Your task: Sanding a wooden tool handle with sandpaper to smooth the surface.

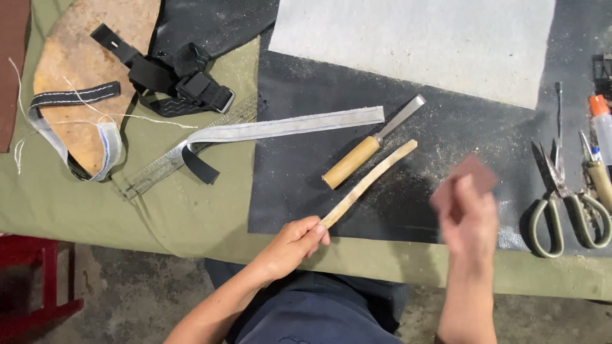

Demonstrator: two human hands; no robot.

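The left hand, low in the middle of the frame, pinches the near end of a thin pale strip between thumb and fingers; the strip slants up and right over the black mat, its far end resting just beside a wood-handled chisel. The right hand, at lower right, is blurred; it seems to grip a small reddish-brown block, though the blur leaves the hold unclear.

Scissors lie at the right edge, well apart from both hands. At upper left, a sole with black straps lies on the olive cloth over the counter, and a steel ruler crosses under a grey webbing band.

As a judgement: held at one end only, the strip could flex, skid or snap under pressure from the block. The chisel blade lies close to the strip's free end, so a slip toward it could nick fingers. Grit on the mat may scratch the strip.
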